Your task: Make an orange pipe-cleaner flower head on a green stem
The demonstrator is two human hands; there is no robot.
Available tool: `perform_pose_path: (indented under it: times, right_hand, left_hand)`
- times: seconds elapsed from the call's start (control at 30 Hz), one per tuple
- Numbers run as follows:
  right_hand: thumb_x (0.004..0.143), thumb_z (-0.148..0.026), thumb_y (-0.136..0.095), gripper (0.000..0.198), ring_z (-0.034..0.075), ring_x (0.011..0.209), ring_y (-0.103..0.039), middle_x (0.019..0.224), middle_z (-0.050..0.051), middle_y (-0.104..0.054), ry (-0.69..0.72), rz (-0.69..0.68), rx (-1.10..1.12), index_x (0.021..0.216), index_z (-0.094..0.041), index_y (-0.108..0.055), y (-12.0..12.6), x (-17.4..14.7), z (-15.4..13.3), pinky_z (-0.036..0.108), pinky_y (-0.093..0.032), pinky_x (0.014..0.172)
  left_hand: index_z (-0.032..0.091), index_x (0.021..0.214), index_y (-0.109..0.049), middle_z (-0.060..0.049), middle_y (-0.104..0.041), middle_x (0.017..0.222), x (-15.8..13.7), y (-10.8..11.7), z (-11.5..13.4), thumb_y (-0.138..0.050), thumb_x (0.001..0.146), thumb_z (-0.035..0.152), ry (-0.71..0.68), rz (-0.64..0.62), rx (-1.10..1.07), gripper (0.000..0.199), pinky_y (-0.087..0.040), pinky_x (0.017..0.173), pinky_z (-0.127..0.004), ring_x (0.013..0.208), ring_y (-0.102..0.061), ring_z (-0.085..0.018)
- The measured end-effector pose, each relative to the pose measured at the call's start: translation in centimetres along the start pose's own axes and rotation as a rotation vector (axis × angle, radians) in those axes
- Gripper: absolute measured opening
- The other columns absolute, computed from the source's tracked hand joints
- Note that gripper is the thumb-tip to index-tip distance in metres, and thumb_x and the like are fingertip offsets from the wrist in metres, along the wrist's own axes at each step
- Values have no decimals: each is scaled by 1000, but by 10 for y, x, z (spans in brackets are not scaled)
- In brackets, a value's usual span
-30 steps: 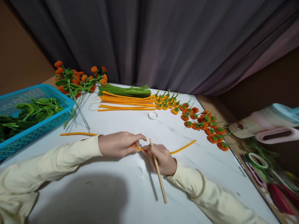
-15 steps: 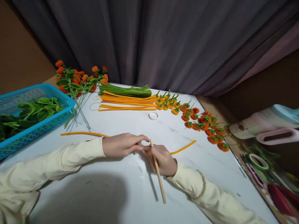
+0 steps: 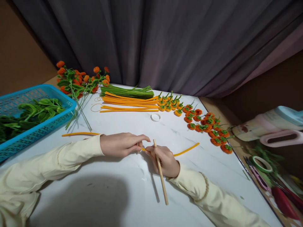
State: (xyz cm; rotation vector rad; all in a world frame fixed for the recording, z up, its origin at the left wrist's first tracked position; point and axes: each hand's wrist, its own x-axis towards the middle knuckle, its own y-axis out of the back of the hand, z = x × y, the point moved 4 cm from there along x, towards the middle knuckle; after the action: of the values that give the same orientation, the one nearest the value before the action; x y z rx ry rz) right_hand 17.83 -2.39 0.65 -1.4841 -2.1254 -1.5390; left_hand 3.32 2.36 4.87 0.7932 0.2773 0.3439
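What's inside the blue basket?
Green leaves lie in a pile inside the blue basket, darker toward the left. Whatever lies beneath the pile is covered, and the near wall hides some too. The basket's left end is out of the picture.

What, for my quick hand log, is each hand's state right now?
Left hand: closed, pinching the yellow-orange strip.
Right hand: closed, holding the wooden stick and pinching the same strip.

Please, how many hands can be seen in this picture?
2. The left hand is left of centre, pinching a yellow-orange strip; the right hand is just beside it, holding the strip and a wooden stick. No other hand shows.
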Motion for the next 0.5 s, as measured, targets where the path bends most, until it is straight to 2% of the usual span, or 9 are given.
perform_pose_path:
  times: [0.27,0.5]
  right_hand:
    - [77,-7,-41,18,10,49,-44,67,2,-58,5,5,10,72,-22,-33,1,1,-1,21,-34,48]
    - [74,-5,-42,20,10,49,-43,67,1,-58,-5,19,28,72,-22,-32,2,0,1,21,-34,47]
  left_hand:
    - [17,123,-38,-5,-63,88,-2,6,0,-36,91,26,29,-18,51,33,-38,64,-19,74,-56,-13]
    - [17,122,-39,-6,-64,100,-4,13,-1,-38,89,20,25,-21,35,33,-39,68,-19,81,-58,-14]
